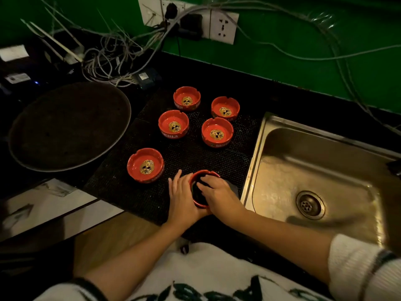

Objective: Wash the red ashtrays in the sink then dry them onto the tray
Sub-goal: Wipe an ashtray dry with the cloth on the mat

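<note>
Several red ashtrays with gold emblems stand on a black studded mat (184, 157): one at the near left (145, 165), others further back (173, 124), (217, 131). At the mat's near edge my left hand (181, 198) cups the side of another red ashtray (204, 173). My right hand (219, 195) presses a dark cloth (233, 187) down inside it, hiding its bottom. The steel sink (271, 185) lies just to the right. A big round dark tray (69, 127) sits on the left.
A tangle of cables (112, 55) and wall sockets (222, 26) run along the green wall behind. The sink drain (310, 204) is at the basin's near end. Pale panels (50, 205) lie at the lower left, below the counter edge.
</note>
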The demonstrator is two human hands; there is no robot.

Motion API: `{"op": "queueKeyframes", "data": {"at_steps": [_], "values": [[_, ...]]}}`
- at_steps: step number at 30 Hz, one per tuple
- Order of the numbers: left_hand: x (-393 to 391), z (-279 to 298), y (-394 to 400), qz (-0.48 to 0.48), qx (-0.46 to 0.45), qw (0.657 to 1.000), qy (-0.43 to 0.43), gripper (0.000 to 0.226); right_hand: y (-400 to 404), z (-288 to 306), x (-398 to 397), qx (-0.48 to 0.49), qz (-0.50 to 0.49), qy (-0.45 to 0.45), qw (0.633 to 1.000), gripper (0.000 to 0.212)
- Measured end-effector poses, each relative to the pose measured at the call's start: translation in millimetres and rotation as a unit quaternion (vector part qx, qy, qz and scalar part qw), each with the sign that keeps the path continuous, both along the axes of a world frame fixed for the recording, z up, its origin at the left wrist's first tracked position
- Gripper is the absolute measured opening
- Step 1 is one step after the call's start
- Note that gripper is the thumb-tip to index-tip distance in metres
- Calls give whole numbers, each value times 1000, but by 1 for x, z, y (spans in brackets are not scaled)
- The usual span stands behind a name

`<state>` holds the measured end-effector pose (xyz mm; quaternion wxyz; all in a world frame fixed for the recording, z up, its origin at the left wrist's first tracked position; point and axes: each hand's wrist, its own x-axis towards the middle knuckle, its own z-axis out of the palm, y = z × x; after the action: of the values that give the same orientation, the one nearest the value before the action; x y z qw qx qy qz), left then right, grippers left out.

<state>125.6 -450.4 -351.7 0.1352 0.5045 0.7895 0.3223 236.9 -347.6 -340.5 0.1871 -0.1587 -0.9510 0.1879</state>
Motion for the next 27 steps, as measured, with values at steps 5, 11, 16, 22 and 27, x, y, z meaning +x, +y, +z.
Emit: {"op": "queueKeyframes", "data": {"at_steps": [5,11,16,22,27], "values": [[-30,2,16,-74,2,997,-28,110,3,6,-8,-79,-34,-44,995,36],[-90,27,48,-291,-101,951,-22,121,39,36,-26,-29,216,-71,973,22],[-86,29,48,-284,-138,949,-18,129,54,39,-23,-12,269,-75,960,24],[-21,6,14,-3,-25,999,-40,125,23,4,-17,-7,47,-94,994,50],[-26,1,18,19,6,998,-58,113,18,5,-27,6,27,-73,997,45]]}}
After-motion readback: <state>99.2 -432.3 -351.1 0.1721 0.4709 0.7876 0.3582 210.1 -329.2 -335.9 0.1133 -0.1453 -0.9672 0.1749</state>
